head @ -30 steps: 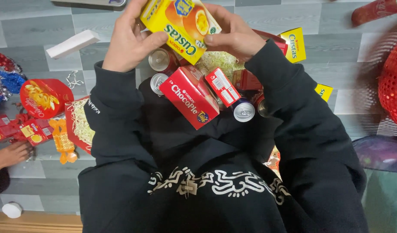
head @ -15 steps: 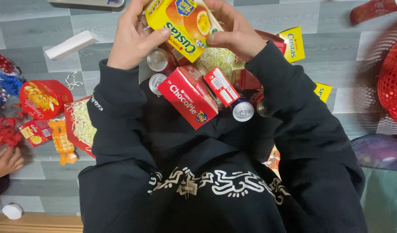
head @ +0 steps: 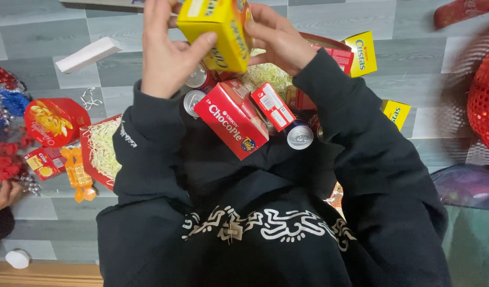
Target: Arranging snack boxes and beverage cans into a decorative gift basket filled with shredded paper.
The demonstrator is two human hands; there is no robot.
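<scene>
Both my hands hold a yellow snack box at the top of the head view. My left hand grips its left side, thumb on the front face. My right hand clasps its right side. The box is tilted so a narrow side faces me. Just below it lies a large red snack box, a smaller red box, and silver drink cans, all resting in a tray of pale shredded paper. My black sleeves cover much of the tray.
Two more yellow boxes lie right of the tray. A red tray with shredded paper, red snack packets, an orange wrapped candy and a white box lie left. Another person's hand shows at the left edge. A red mesh basket is right.
The yellow box has turned in my hands, from showing its wide front to showing a narrow side. The other person's hand has slid further toward the left edge.
</scene>
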